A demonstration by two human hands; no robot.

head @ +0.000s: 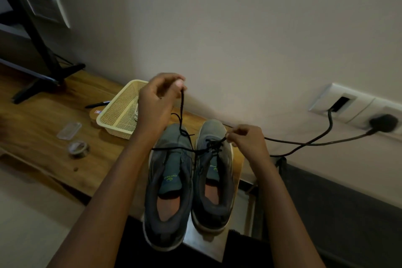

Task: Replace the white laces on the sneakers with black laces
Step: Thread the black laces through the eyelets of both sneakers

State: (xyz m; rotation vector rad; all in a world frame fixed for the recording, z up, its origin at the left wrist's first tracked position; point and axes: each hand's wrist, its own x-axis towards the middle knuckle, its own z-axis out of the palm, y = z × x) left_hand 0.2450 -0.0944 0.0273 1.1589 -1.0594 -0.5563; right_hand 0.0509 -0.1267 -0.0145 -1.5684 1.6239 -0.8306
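While head view looked down on pair of grey fabric sneakers [156, 209] side by side on brown wooden table [43, 119], we noted left hand [159, 95] pinching raised end of thin black lace [182, 104]. Right hand [243, 139] pinched other strand beside right shoe's eyelets. Pale cord, probably white laces [136, 113], lay in cream mesh basket [117, 113]. We judged step needed even ends, slack drawn out crossing by crossing, no twists.

Both arms are bare, uncovered from the wrists to where the frame's lower edge cuts them off. The left forearm [121, 176] and right forearm [282, 202] look slim and smooth. The left hand [156, 98] and right hand [248, 139] are bare too; a short trimmed nail shows on one left fingertip.
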